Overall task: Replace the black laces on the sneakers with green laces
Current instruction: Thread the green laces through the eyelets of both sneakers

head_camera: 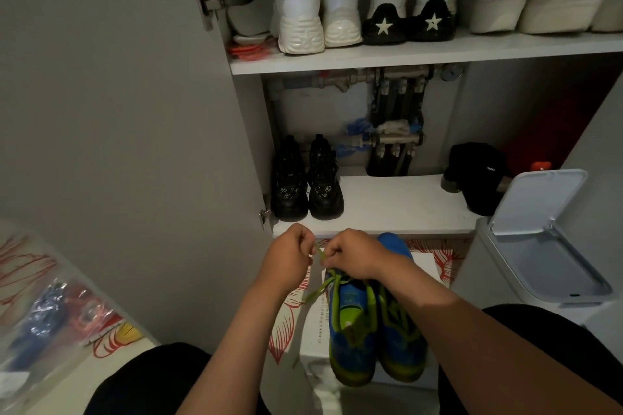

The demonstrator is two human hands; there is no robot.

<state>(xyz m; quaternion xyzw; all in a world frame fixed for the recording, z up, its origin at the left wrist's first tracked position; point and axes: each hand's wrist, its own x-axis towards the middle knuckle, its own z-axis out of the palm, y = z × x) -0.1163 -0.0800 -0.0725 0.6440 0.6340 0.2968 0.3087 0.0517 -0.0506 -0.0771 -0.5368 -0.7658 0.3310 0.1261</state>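
Note:
Two blue and green sneakers stand side by side on a white box (428, 266) between my knees, toes toward me. The left sneaker (350, 330) carries a green lace (324, 283) whose loose ends rise to my hands. My left hand (290, 254) and my right hand (350, 254) are both closed on the lace ends, close together just above the shoe's collar. The right sneaker (403, 340) also shows green lacing and is partly hidden under my right forearm. No black lace is visible.
An open shoe cabinet stands ahead, with black shoes (306, 182) on the low shelf (387, 209) and white shoes (317, 10) above. A white lidded bin (539, 239) is at the right. A plastic bag with coloured laces (60, 313) lies at the left.

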